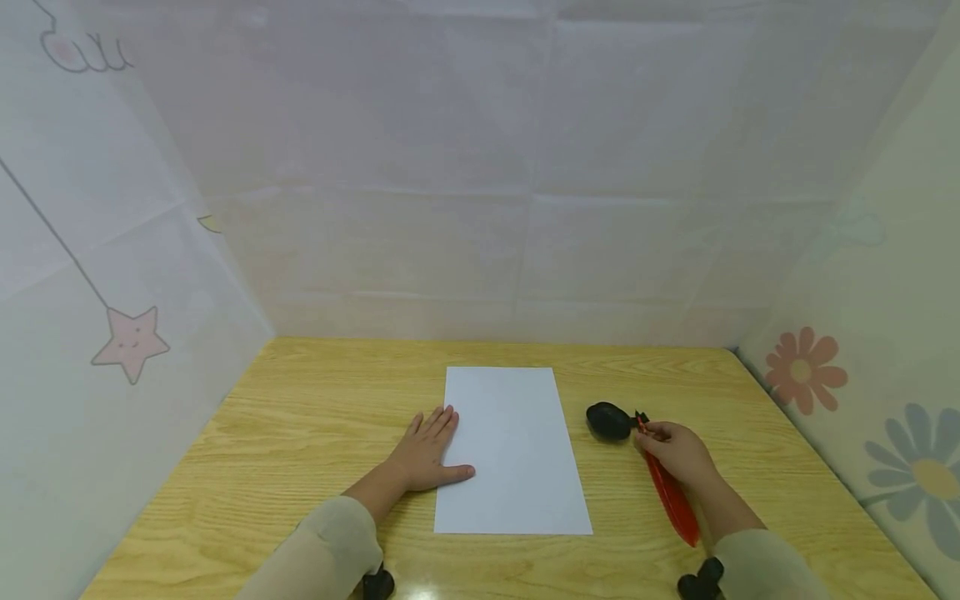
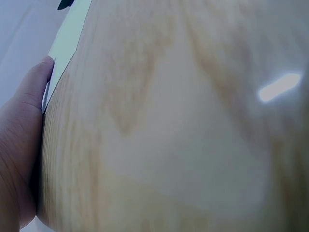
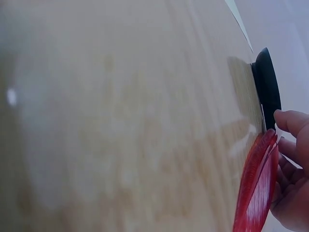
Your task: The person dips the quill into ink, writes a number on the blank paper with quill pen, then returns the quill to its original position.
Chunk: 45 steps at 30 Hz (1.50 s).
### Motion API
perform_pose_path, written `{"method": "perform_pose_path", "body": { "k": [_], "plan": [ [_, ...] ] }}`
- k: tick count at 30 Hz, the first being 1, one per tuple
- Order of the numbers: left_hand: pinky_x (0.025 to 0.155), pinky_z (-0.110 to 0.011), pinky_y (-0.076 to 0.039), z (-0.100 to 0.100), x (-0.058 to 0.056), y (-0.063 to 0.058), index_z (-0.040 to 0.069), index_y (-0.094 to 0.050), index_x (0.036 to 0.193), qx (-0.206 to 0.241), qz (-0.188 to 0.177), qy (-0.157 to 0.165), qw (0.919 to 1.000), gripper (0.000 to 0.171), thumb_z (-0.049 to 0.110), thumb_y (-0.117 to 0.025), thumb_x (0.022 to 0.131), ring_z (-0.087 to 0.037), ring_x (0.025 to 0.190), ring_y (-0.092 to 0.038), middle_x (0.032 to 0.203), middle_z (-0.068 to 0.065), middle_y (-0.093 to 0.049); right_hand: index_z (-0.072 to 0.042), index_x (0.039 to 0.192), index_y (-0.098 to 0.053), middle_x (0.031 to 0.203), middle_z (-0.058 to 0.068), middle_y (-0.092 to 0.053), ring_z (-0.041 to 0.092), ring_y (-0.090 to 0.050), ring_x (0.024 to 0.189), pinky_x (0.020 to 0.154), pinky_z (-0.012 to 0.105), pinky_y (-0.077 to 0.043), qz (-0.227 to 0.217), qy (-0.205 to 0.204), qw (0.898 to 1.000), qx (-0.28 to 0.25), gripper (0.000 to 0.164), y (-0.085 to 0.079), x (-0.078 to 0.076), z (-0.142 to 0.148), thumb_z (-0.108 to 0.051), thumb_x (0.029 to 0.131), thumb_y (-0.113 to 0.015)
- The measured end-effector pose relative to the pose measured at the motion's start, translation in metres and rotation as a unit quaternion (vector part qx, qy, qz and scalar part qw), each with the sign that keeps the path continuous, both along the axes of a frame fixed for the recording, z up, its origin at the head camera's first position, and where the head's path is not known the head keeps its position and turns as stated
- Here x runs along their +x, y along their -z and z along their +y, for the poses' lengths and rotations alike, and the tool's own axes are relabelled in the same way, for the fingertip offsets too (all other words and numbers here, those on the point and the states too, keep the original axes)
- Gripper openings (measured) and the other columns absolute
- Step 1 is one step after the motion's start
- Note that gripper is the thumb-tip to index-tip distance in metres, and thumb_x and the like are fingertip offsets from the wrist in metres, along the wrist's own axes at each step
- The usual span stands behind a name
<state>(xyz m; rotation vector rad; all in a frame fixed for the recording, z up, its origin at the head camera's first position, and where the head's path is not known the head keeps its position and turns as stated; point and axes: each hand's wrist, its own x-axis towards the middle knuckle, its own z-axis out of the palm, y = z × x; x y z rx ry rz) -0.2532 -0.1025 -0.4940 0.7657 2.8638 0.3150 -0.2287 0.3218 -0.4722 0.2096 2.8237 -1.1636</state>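
A white sheet of paper lies flat on the wooden table. My left hand rests on its left edge, fingers spread and thumb reaching onto the sheet. Only the side of that hand and its thumb show in the left wrist view. To the right of the paper is a black oval piece, joined by a narrow neck to a long red tassel-like strand with glossy streaks. My right hand pinches it near the top of the red part, between thumb and fingers. The red end points toward me.
The pale wooden table reaches back to a hanging white cloth. Printed cloth with a star stands on the left and flowers on the right. Dark round things show beside both sleeves at the near edge.
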Motion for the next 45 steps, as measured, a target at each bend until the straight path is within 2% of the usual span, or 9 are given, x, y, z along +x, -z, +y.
{"method": "perform_pose_path", "body": {
  "k": [6,21,33,39,45],
  "plan": [
    [0.123,-0.053,-0.007,-0.0004,-0.0004,0.0014,0.004,-0.016,0.157,-0.001,0.002,-0.001,1.0,0.102,0.074,-0.043,0.089,-0.027,0.154,-0.009,0.166,-0.011,-0.012,0.01,0.13,-0.055,0.116,0.028,-0.063,0.031,-0.064,0.098,0.077,0.041,-0.056,0.004,0.004,1.0,0.027,0.059,0.0003,-0.0011,-0.0009,-0.037,0.096,-0.062],
    [0.123,-0.053,-0.007,-0.0002,0.0011,-0.0002,0.004,-0.016,0.157,0.001,-0.001,0.0,1.0,0.1,0.072,-0.046,0.089,-0.027,0.154,-0.01,0.166,-0.011,-0.012,0.007,0.132,-0.055,0.115,0.027,-0.064,0.033,-0.064,0.096,0.074,0.041,-0.055,-0.003,0.011,0.999,0.045,0.059,0.0042,-0.0054,0.0016,-0.039,0.096,-0.058],
    [0.123,-0.054,-0.008,-0.0006,0.0019,-0.0022,0.002,-0.018,0.156,0.009,0.001,0.002,1.0,0.1,0.07,-0.047,0.09,-0.029,0.154,-0.011,0.165,-0.013,-0.014,0.005,0.135,-0.053,0.114,0.026,-0.063,0.026,-0.063,0.09,0.067,0.034,-0.053,0.009,0.021,1.0,0.017,0.054,0.0023,-0.004,-0.0008,-0.034,0.098,-0.056],
    [0.123,-0.053,-0.01,0.0002,0.0021,-0.0031,0.003,-0.018,0.157,-0.005,0.004,0.0,1.0,0.099,0.071,-0.045,0.09,-0.028,0.154,-0.012,0.165,-0.012,-0.015,0.005,0.134,-0.054,0.114,0.026,-0.063,0.026,-0.062,0.09,0.065,0.03,-0.05,0.02,0.019,0.999,0.018,0.051,0.001,-0.0039,-0.0016,-0.032,0.099,-0.055],
    [0.123,-0.053,-0.008,-0.0009,0.0018,-0.0012,0.002,-0.018,0.156,0.004,0.004,0.006,1.0,0.1,0.071,-0.046,0.09,-0.029,0.154,-0.012,0.165,-0.014,-0.014,0.005,0.134,-0.054,0.111,0.022,-0.062,0.023,-0.058,0.086,0.064,0.029,-0.047,0.029,0.022,0.999,0.02,0.05,-0.0009,-0.0032,-0.0034,-0.03,0.099,-0.055]
  ]
}}
